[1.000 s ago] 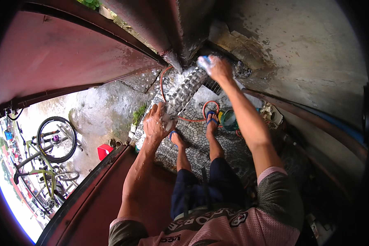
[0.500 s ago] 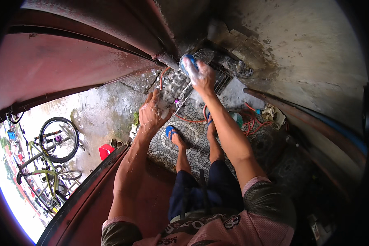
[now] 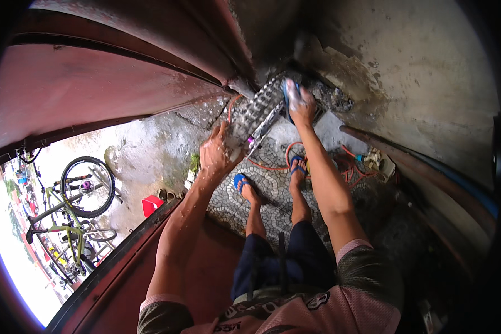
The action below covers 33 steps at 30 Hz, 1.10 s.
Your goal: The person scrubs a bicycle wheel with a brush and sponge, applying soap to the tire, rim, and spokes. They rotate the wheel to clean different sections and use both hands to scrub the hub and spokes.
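A wet, foamy bicycle wheel (image 3: 260,107) with a knobby tyre stands tilted in front of me, seen nearly edge-on, with a bit of purple at its hub. My left hand (image 3: 218,153) is closed round the near end of its tyre, with water drops over the wrist and forearm. Soapy and slightly blurred, my right hand (image 3: 300,106) grips a blue scrubber (image 3: 288,102) at the far right side of the wheel. Whether the scrubber is a brush or a sponge cannot be made out. Its face against the wheel is hidden.
Red metal panels (image 3: 111,78) rise at the left, and a stained wall (image 3: 423,72) at the right. An orange hose (image 3: 292,146) crosses the pebbled floor by my sandals. Farther left are a green bicycle (image 3: 72,234) and a red box (image 3: 152,206). A pipe (image 3: 406,158) runs along the wall.
My right hand with the scrubber has moved right, from the wheel's far top to its right side, baring the tyre's tread. My left hand still grips the tyre; the view has shifted slightly.
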Each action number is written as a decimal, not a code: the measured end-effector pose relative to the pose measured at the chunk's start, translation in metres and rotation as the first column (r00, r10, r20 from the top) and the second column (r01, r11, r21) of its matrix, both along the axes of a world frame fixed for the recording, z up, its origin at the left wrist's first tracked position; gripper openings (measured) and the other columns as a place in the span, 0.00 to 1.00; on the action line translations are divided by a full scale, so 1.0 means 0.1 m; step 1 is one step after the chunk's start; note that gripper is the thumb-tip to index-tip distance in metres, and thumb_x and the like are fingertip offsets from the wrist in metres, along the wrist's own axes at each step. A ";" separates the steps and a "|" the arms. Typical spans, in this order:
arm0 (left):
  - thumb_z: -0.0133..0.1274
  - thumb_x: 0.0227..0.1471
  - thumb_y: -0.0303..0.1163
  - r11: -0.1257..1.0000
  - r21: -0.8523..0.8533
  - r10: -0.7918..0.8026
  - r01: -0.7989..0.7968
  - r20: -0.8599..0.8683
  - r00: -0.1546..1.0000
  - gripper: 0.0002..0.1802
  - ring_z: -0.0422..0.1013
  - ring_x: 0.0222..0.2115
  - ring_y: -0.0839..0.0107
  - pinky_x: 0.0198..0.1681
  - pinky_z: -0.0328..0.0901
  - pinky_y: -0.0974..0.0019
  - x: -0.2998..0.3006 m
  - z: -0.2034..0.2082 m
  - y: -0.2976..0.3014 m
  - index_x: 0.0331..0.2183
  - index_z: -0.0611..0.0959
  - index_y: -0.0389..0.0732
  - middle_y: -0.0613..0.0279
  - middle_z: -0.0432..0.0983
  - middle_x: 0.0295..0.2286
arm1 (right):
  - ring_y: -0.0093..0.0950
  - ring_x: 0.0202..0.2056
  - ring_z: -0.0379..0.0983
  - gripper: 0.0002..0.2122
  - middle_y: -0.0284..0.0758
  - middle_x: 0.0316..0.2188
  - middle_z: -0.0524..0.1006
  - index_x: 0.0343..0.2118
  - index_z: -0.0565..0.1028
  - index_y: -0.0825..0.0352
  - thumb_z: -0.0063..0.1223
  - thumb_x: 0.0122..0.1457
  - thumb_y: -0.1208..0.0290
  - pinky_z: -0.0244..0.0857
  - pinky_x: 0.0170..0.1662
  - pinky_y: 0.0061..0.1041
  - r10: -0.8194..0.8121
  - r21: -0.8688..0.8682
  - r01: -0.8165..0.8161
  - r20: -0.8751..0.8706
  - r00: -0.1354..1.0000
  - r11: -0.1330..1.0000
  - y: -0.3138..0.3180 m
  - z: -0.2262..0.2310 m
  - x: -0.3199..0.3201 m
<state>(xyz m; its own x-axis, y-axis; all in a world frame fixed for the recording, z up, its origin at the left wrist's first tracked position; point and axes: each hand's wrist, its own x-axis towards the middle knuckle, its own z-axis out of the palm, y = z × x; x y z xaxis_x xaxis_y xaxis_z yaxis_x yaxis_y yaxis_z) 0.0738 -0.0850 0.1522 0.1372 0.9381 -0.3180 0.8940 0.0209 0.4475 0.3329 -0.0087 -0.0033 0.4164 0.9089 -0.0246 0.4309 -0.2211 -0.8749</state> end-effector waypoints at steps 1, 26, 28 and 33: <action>0.70 0.44 0.53 1.000 -0.009 -0.005 0.005 -0.003 1.000 0.49 0.79 0.47 0.46 0.48 0.75 0.52 0.05 0.01 0.00 0.61 0.73 0.35 0.44 0.79 0.51 | 0.40 0.30 0.81 0.24 0.43 0.31 0.84 0.40 0.82 0.67 0.52 0.68 0.45 0.75 0.39 0.41 0.011 0.085 -0.023 0.133 0.991 0.996 0.01 0.11 -0.04; 0.68 0.43 0.58 0.992 -0.062 -0.118 0.109 -0.178 0.977 0.55 0.78 0.49 0.51 0.49 0.77 0.53 0.65 -0.06 0.37 0.64 0.66 0.37 0.44 0.67 0.61 | 0.31 0.25 0.82 0.09 0.39 0.26 0.85 0.33 0.84 0.64 0.65 0.64 0.63 0.77 0.30 0.29 0.053 0.301 0.033 -0.273 0.960 0.953 -0.65 0.38 -0.47; 0.69 0.41 0.57 0.988 -0.063 -0.147 0.138 -0.173 0.974 0.56 0.78 0.49 0.51 0.50 0.76 0.54 0.69 -0.15 0.36 0.64 0.65 0.37 0.44 0.68 0.61 | 0.31 0.25 0.82 0.14 0.38 0.26 0.85 0.32 0.83 0.64 0.66 0.62 0.56 0.76 0.29 0.32 0.083 0.204 -0.104 0.108 0.991 0.973 -0.50 1.00 -0.50; 0.70 0.41 0.53 0.996 -0.014 -0.084 0.083 -0.106 0.991 0.59 0.80 0.47 0.49 0.46 0.77 0.52 0.72 -0.14 0.37 0.65 0.61 0.35 0.41 0.75 0.55 | 0.28 0.30 0.84 0.15 0.37 0.29 0.84 0.35 0.84 0.63 0.68 0.61 0.54 0.78 0.30 0.28 0.118 0.222 -0.066 -0.231 0.966 0.973 -0.73 0.32 -0.27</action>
